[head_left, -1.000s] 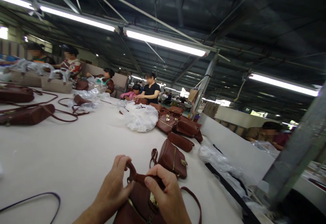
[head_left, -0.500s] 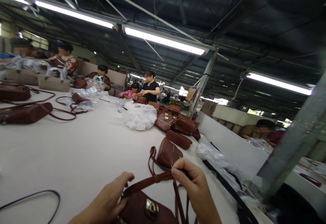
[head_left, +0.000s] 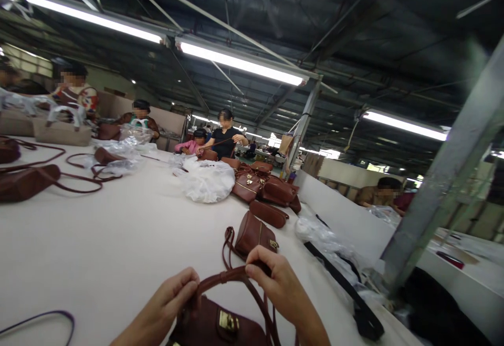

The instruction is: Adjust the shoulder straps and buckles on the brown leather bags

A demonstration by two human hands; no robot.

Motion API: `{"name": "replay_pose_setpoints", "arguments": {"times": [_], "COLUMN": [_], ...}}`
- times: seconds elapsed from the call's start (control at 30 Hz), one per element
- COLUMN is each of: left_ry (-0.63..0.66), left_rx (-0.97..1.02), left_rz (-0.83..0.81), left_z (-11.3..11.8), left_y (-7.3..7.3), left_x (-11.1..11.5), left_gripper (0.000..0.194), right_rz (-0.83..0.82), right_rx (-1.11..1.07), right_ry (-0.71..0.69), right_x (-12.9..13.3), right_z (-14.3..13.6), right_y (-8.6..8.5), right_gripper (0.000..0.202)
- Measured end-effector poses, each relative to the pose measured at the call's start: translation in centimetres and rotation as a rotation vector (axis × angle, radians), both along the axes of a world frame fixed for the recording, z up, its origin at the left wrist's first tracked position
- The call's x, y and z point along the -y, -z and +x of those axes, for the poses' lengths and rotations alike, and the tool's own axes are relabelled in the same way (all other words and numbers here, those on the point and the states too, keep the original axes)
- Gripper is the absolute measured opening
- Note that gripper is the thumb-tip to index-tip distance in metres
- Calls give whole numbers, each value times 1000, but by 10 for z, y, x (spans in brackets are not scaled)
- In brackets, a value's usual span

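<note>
A brown leather handbag (head_left: 205,325) with a gold clasp (head_left: 228,321) sits at the bottom of the view, its lower part cut off by the frame. Its brown strap (head_left: 220,278) arches above it, stretched between my two hands. The fingers of my left hand (head_left: 169,299) are closed on the strap's left end, near the bag's top. Thumb and fingers of my right hand (head_left: 275,283) pinch the strap further right. Loose lengths of strap hang below the right hand. Just beyond lies another brown handbag (head_left: 252,233).
A pile of brown handbags (head_left: 262,183) and a white plastic bundle (head_left: 208,178) lie further up the white table (head_left: 118,251). Clear plastic and a black strap (head_left: 342,288) run along the right edge by a metal post (head_left: 441,178). Co-workers (head_left: 224,136) work beyond.
My left hand's fingers have closed on the strap. My right hand has shifted slightly left in view. The view has turned a little to the right, and a far co-worker now holds up a strap.
</note>
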State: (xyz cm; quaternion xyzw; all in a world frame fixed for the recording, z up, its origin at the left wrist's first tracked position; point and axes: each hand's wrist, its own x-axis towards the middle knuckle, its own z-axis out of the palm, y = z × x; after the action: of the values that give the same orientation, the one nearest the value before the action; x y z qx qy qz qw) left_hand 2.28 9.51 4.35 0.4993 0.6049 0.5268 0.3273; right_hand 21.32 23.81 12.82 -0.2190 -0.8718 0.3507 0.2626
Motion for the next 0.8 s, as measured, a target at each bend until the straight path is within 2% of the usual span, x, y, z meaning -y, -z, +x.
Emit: {"name": "replay_pose_setpoints", "arguments": {"times": [0.07,0.2,0.27,0.37,0.5,0.63,0.8], "left_ry": [82,158,148,98,39,17,244], "left_rx": [39,-80,-94,5,99,145,191], "left_rz": [-61,-84,-8,63,-1,-10,-174], "left_z": [-5,-20,-26,-26,-18,-17,-24], "left_y": [3,7,6,1,-5,-8,-19], "left_x": [3,12,16,20,18,19,38], "left_gripper": [47,46,50,49,55,56,46], "right_rz": [1,43,32,-43,-85,-66,-89], "right_rx": [2,-29,-38,-18,72,-10,-93], "right_ry": [-14,-6,-7,-52,-143,-150,-52], "right_x": [0,-2,-4,-2,8,13,13], "right_z": [0,2,3,-1,-13,-20,-22], "right_y": [0,-1,0,4,9,10,10], "right_gripper": [14,11,11,10,12,18,26]}}
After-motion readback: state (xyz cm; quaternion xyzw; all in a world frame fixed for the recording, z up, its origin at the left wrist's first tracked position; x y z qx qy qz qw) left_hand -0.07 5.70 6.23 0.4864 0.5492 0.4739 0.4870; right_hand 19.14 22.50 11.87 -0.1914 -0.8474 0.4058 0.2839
